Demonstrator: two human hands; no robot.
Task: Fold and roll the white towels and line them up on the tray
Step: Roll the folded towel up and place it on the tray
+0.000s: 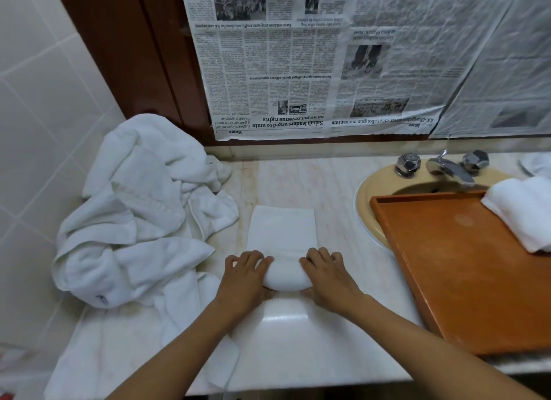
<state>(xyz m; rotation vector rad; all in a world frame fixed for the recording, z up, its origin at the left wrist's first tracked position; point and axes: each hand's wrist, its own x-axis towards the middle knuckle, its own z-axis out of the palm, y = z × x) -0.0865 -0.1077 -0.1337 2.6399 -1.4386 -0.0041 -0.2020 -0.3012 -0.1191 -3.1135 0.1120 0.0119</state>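
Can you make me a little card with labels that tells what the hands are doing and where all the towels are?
Left hand: grips the left end of the half-rolled towel
Right hand: grips its right end
Half-rolled towel: on the counter, far part flat
Tray: orange, partly over the sink, one done towel at its far right
Towel pile: crumpled, on the counter's left

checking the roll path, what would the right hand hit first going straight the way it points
The flat, unrolled part of the towel, right ahead of the right hand; past it, seemingly only counter.
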